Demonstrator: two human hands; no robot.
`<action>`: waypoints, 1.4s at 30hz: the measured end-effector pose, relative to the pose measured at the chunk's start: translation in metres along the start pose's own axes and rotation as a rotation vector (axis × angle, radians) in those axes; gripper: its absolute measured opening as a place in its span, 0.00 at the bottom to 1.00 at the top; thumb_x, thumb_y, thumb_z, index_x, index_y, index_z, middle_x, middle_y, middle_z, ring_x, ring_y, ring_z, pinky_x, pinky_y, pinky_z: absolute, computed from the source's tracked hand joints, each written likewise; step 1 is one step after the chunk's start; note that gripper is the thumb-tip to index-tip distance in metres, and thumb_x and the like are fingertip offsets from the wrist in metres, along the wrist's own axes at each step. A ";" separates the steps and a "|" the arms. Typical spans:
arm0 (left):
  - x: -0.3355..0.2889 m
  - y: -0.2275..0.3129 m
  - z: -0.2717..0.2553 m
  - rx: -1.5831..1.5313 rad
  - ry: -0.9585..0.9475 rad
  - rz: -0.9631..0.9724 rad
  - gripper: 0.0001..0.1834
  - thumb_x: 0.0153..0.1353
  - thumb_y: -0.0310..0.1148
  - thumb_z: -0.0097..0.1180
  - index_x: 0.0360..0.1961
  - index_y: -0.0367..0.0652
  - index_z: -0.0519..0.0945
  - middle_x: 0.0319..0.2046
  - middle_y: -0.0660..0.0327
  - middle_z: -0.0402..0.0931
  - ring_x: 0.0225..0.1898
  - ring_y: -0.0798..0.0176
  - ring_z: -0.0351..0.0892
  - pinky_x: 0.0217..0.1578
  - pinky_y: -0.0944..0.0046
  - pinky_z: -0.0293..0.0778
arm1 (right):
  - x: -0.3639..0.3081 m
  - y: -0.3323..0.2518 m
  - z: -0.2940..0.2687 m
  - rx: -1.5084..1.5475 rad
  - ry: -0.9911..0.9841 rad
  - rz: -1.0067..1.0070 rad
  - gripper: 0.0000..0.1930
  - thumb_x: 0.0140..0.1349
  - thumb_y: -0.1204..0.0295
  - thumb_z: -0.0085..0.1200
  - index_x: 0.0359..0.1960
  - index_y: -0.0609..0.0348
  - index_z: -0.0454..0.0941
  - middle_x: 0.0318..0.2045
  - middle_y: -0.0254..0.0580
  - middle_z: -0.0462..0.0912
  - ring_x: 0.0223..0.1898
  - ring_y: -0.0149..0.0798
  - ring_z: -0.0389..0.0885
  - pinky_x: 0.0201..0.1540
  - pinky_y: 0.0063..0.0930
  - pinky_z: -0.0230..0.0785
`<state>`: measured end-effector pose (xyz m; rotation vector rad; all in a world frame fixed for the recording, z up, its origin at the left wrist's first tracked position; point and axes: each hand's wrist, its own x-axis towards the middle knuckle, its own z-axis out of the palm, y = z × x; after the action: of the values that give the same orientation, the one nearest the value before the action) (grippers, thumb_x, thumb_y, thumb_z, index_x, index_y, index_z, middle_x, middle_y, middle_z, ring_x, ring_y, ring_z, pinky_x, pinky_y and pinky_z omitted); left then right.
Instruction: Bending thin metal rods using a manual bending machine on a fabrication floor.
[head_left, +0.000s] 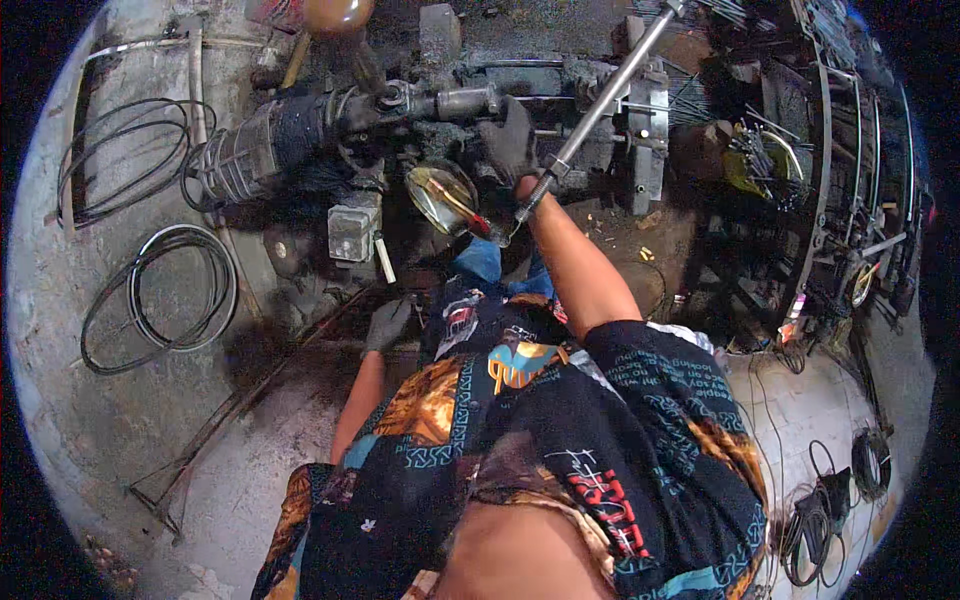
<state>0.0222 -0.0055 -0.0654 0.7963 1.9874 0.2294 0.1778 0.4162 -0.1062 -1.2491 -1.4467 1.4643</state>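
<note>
My right hand (511, 143), in a dark grey glove, reaches over the machine. Its fingers are stretched out and apart beside the end of a horizontal metal cylinder (465, 102). A long metal tube (612, 92) with a coiled lower end slants across above my right wrist. Near that lower end hangs a clear round disc (443, 198) with a red-tipped piece across it. My left hand (388, 324), in a grey glove, is low by my left side. Its fingers look bent together; what they hold, if anything, is too small to make out.
A ribbed motor (243, 155) sits at the machine's left end, with a grey box (354, 232) below it. Coiled cable (180, 288) hangs on the left. Thin metal rods (768, 160) lie bundled at the right, beside a metal rack (822, 170). More cable coils (808, 535) lie lower right.
</note>
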 end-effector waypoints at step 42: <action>0.055 0.001 0.008 0.254 -0.073 -0.098 0.26 0.68 0.49 0.49 0.48 0.34 0.81 0.42 0.39 0.82 0.49 0.38 0.80 0.50 0.51 0.73 | -0.075 -0.069 -0.131 0.373 -0.334 0.648 0.26 0.69 0.39 0.46 0.29 0.50 0.73 0.19 0.32 0.72 0.22 0.34 0.74 0.21 0.30 0.61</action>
<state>0.0104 0.0280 -0.1086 0.8516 2.0037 -0.1110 0.3141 0.3907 -0.0141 -1.3348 -0.9126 2.3428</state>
